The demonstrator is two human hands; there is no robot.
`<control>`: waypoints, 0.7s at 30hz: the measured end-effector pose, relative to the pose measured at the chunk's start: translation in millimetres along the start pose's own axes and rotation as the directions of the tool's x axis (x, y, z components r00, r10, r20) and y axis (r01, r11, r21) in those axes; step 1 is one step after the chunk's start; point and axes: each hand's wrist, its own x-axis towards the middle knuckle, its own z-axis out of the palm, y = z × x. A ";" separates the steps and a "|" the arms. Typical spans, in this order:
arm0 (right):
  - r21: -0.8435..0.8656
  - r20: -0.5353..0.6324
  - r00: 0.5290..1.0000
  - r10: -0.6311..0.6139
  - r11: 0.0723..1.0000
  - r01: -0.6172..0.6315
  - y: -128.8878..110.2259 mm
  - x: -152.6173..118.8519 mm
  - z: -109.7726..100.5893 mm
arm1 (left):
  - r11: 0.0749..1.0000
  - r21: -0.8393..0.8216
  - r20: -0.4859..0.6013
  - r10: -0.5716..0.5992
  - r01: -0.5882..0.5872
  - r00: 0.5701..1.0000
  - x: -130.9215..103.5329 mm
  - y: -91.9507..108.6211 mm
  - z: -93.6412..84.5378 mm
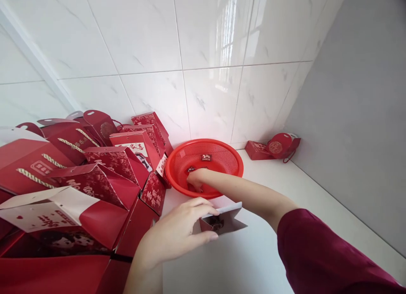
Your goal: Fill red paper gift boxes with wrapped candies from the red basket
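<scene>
My left hand (180, 230) is closed round the side of a small open paper box (233, 225), thumb on the near side and fingers on the far side. Some small dark wrapped pieces show inside the box. My right hand (196, 179) reaches down into a red plastic basket (236, 163) behind the box. Its fingers point at the basket's bottom and are mostly hidden, so what they hold cannot be made out. A small red wrapped piece (207, 157) lies in the basket beyond my hand, and another wrapped piece (190, 169) is beside my fingers.
Many red gift boxes (104, 180) stand packed together on the left, some with rope handles. Two more red boxes (258, 150) are at the back right by the tiled wall (209, 99). A grey panel (355, 116) bounds the white tabletop (269, 171) on the right.
</scene>
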 end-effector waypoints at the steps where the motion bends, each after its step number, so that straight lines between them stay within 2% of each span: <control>1: 0.001 -0.015 1.000 -0.012 1.000 0.012 3.0 -6.2 -2.9 | 1.000 0.004 -0.013 0.011 -0.011 1.000 -0.2 0.8 -0.6; 4: 0.001 -0.148 0.988 -0.047 0.999 0.047 16.5 -39.4 -14.2 | 0.999 0.003 -0.084 0.032 -0.032 0.996 0.5 2.4 -2.4; 6: 0.060 -0.342 0.937 -0.072 0.993 0.098 25.3 -74.1 -18.5 | 0.999 -0.021 -0.177 0.032 -0.037 0.984 2.2 2.8 -3.4; 7: 0.114 -0.476 0.875 -0.083 0.981 0.155 28.1 -94.4 -18.1 | 0.998 -0.042 -0.233 0.029 -0.039 0.972 3.4 2.9 -3.9; 8: 0.166 -0.615 0.783 -0.090 0.956 0.241 29.3 -115.7 -15.4 | 0.997 -0.064 -0.294 0.018 -0.038 0.956 4.6 2.9 -4.3; 10: 0.232 -0.827 0.561 -0.038 0.885 0.403 25.9 -157.7 -3.5 | 0.992 -0.125 -0.400 -0.026 -0.026 0.916 7.1 3.0 -4.4; 13: 0.273 -0.945 0.313 0.099 0.765 0.584 7.1 -205.9 25.9 | 0.956 -0.289 -0.477 -0.098 -0.051 0.873 11.7 4.1 -0.5; 15: 0.231 -0.970 0.217 0.113 0.713 0.661 -10.1 -221.4 45.6 | 0.895 -0.422 -0.458 -0.073 -0.145 0.886 15.9 6.4 6.2; 16: 0.203 -0.976 0.195 0.092 0.701 0.683 -18.5 -224.2 53.7 | 0.848 -0.491 -0.434 -0.039 -0.200 0.900 18.4 8.3 10.5; 18: 0.151 -0.982 0.187 0.024 0.696 0.702 -32.3 -222.4 65.0 | 0.739 -0.617 -0.363 0.039 -0.271 0.931 23.3 13.2 19.4; 21: 0.101 -0.980 0.191 -0.052 0.699 0.708 -42.1 -212.7 71.5 | 0.622 -0.731 -0.323 0.049 -0.282 0.945 28.4 19.8 27.9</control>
